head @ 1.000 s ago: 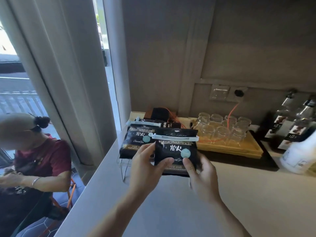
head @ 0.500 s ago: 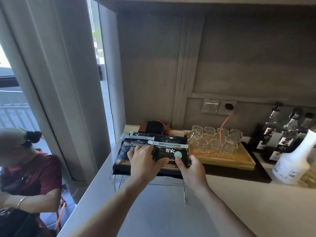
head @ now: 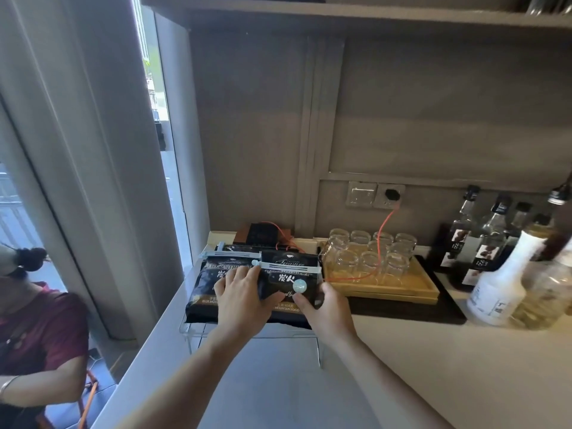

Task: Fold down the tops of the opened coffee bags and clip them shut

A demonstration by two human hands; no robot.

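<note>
Down went the right bag (head: pixel 289 286), off the air and onto the rack (head: pixel 315 339) beside its clipped twin (head: pixel 213 283); left hand (head: pixel 244 301) lay flat on it, right hand (head: pixel 329 314) gripped its right edge. Both looked sealed.

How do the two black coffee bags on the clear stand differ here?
The right bag lies in front, overlapping the left bag. Both hands, left hand and right hand, rest on the right bag; only the left touches the left bag. Both are black and clipped shut with pale clips.
</note>
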